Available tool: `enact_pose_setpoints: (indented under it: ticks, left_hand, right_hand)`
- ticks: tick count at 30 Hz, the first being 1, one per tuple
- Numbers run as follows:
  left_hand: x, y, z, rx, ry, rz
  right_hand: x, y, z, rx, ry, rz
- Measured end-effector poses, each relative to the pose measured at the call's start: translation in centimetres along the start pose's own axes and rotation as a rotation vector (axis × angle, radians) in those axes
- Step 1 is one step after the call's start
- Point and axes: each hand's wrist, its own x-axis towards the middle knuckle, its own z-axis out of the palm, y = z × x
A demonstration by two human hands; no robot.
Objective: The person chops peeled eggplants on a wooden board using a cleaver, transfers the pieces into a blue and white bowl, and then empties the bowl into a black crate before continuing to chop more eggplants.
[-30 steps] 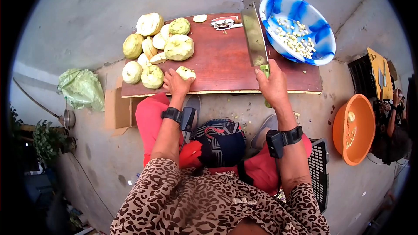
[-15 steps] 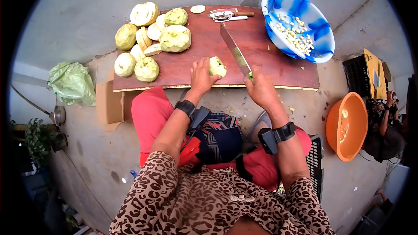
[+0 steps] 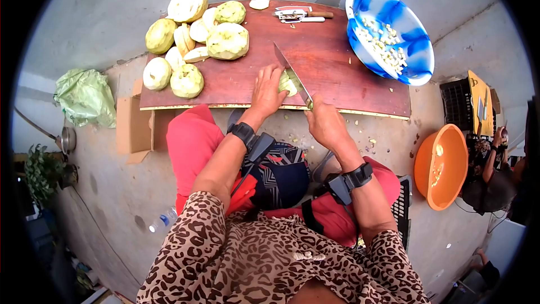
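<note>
My left hand [image 3: 266, 91] is closed over a peeled pale-green fruit or vegetable piece [image 3: 288, 83], pressing it onto the reddish-brown board table [image 3: 315, 45]. Slices show along the side nearest the blade. My right hand [image 3: 326, 121] grips the handle of a broad knife [image 3: 295, 76]. Its blade slants up and left, right over the piece and close to the left fingertips. To the left on the table sits a pile of peeled pale-green rounds [image 3: 228, 41], with some cut wedges [image 3: 184, 39] among them.
A blue-and-white basin [image 3: 413, 34] with small pale cubes [image 3: 385, 48] stands at the table's right end. Peelers and a small knife [image 3: 302, 17] lie along the back edge. Beyond are an orange tub [image 3: 450, 169], a cardboard box [image 3: 134, 126], and another person [image 3: 488, 177] at right.
The knife has swung left and come down onto the piece, its right side now by the blade. My left hand has shifted slightly right, fingers closer over the piece.
</note>
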Motion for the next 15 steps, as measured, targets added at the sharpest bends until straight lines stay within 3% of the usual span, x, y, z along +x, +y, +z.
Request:
enact_pose_setpoints:
  ticks: [15]
  left_hand:
    - [0.1,-0.4,-0.2,-0.086,-0.003,0.030]
  right_hand:
    - [0.7,-0.2,-0.5,-0.070,-0.042,-0.026]
